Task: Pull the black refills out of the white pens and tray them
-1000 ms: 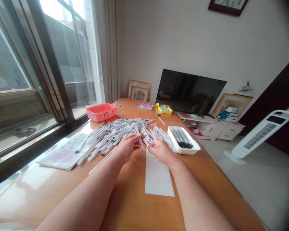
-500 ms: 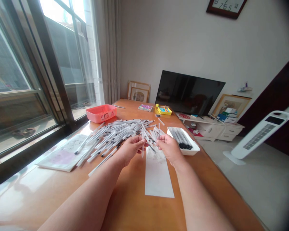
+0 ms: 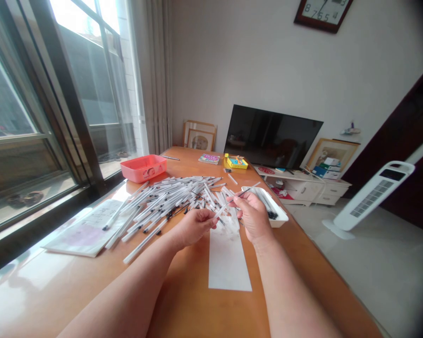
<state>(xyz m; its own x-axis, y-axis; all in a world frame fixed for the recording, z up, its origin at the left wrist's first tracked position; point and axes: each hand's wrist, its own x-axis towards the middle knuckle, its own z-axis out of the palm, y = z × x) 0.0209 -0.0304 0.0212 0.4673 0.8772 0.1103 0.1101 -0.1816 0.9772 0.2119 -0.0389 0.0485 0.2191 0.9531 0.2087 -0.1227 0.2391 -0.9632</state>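
My left hand [image 3: 197, 227] is closed, pinching a clear pen barrel [image 3: 221, 211] that slants up to the right. Thumb and fingers of my right hand [image 3: 254, 217] close on a thin dark pen refill [image 3: 249, 189], which tilts up to the right. The refill's lower end lies in line with the barrel's upper end; whether it is inside, I cannot tell. Beyond my hands spreads a pile of translucent pen barrels [image 3: 172, 199] with black ends. Under my hands is a white sheet [image 3: 228, 267], with small clear pieces near its far end.
A white tray [image 3: 281, 219] of dark-tipped refills stands right of my right hand. The red plastic box [image 3: 141, 170] is at the back left, near a notebook [image 3: 81, 237] with barrels on it. Farther back are a yellow box [image 3: 237, 163] and a small booklet [image 3: 209, 159].
The barrel and refill were both upright and apart; now they slant in one line, end to end. My right hand has turned and risen slightly. The view has shifted a little.
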